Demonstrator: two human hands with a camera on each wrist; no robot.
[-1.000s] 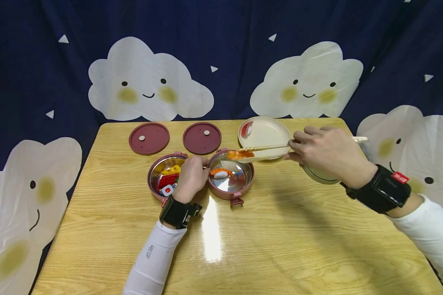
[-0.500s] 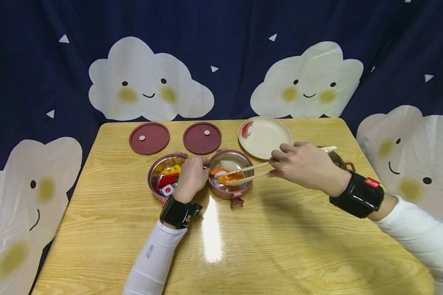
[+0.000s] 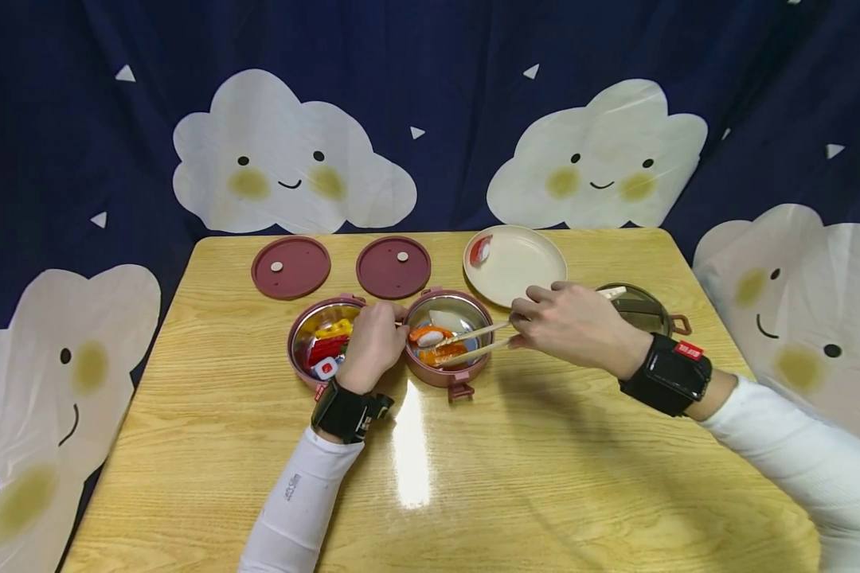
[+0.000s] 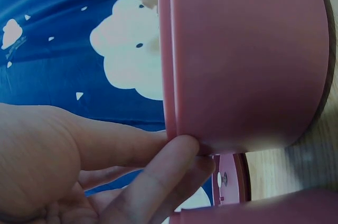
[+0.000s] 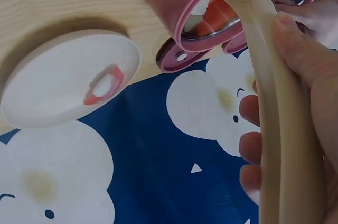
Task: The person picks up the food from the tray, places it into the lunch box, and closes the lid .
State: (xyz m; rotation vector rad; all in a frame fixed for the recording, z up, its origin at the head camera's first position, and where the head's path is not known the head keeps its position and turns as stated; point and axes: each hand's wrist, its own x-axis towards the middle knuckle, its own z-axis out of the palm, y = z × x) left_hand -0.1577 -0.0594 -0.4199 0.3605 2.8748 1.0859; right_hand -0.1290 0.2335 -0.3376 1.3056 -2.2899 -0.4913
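Note:
My left hand [image 3: 376,342] pinches the rim of the right-hand pink lunch bowl [image 4: 243,65] between thumb and fingers. Inside that steel-lined bowl lie a toy shrimp sushi [image 3: 430,337] with white rice and an orange toy piece [image 3: 440,354]. Beige tongs [image 5: 277,108] are in the grip of my right hand [image 3: 580,326], their tips lowered into the bowl. The two tong arms stand apart around the orange piece; whether they still touch it is unclear. A second pink bowl [image 3: 294,362], left of the first and partly covered by my left hand, contains yellow and red toy food and a sushi roll [image 3: 326,368].
Two maroon lids [image 3: 290,268] lie along the back of the table [image 3: 208,446]. A cream plate [image 3: 523,267] bearing a red-and-white sushi piece [image 3: 480,251] is behind the right bowl. Beyond my right hand stands a dark round pan-like dish [image 3: 641,306] with a brown handle.
The tongs came down and leftward from above the bowl, bringing the orange piece to the bowl's floor. Their arms then spread slightly. My left hand stayed on the rim.

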